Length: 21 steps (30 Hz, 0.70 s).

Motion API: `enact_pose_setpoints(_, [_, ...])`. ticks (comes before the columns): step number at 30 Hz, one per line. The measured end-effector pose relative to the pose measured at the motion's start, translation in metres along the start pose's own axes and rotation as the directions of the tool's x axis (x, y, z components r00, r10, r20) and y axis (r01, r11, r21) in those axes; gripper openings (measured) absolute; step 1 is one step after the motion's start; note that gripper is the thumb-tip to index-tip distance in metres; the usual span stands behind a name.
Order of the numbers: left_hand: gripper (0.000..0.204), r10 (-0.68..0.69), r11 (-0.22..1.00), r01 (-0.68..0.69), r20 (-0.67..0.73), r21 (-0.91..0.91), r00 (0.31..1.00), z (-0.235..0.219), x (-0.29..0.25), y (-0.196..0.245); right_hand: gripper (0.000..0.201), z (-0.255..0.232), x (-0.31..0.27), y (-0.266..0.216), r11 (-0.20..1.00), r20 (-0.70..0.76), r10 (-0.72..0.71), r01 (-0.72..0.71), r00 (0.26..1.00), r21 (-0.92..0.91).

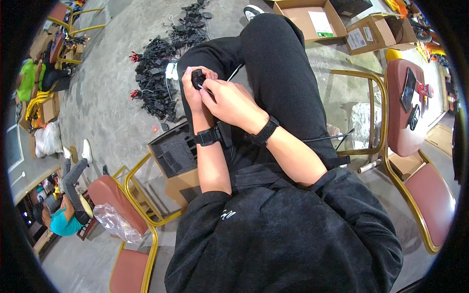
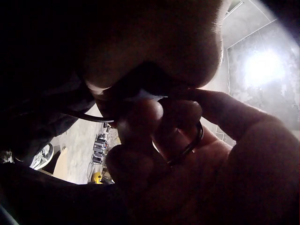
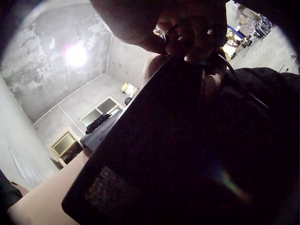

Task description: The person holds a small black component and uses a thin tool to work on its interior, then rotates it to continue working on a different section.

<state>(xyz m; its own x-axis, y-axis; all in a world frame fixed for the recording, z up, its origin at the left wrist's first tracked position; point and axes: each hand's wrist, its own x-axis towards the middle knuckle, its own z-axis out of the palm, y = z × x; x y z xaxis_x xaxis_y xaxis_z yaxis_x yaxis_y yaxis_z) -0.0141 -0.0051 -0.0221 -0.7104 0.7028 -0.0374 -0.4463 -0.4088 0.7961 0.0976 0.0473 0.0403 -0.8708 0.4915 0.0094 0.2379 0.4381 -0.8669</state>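
Note:
In the head view my left hand (image 1: 192, 95) grips a small black device (image 1: 197, 78) above my lap, its fingers curled round the sides. My right hand (image 1: 235, 101) meets it there, thumb and curled fingers pinching close to the device. A thin black cable (image 2: 89, 116) runs into the bunched fingers in the left wrist view, and a loop of it shows between them. Among those fingers lies a small pale piece (image 2: 143, 96). Deep shadow and the fingers hide most of what is pinched. The right wrist view also has the cable (image 3: 255, 101) trailing away.
A heap of black cabled devices (image 1: 156, 73) lies on the floor ahead. An open box with black foam (image 1: 173, 149) stands at left. Chairs flank me; the right one (image 1: 405, 107) bears a phone and a can. Cardboard boxes (image 1: 312, 19) lie ahead right. Two people sit at far left.

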Motion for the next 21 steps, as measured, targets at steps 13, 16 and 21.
enact_pose_setpoints(13, [0.044, -0.007, 1.000, 0.007, 0.035, 0.009, 0.999, 0.0037, -0.0010, 0.0021, 0.023, 0.0006, -0.0002, 0.0024, 1.000, -0.016, -0.003, 0.003, 1.000, 0.014])
enact_pose_setpoints(16, [0.043, -0.003, 0.999, 0.002, 0.023, 0.042, 1.000, 0.0048, -0.0021, 0.0032, 0.024, -0.0029, 0.0003, -0.0014, 1.000, -0.014, 0.019, -0.018, 1.000, 0.023])
enact_pose_setpoints(21, [0.042, -0.008, 1.000, 0.008, 0.046, -0.001, 0.999, -0.0018, -0.0008, -0.0014, 0.025, -0.0047, 0.0005, -0.0026, 0.998, -0.033, 0.042, -0.041, 0.999, 0.048])
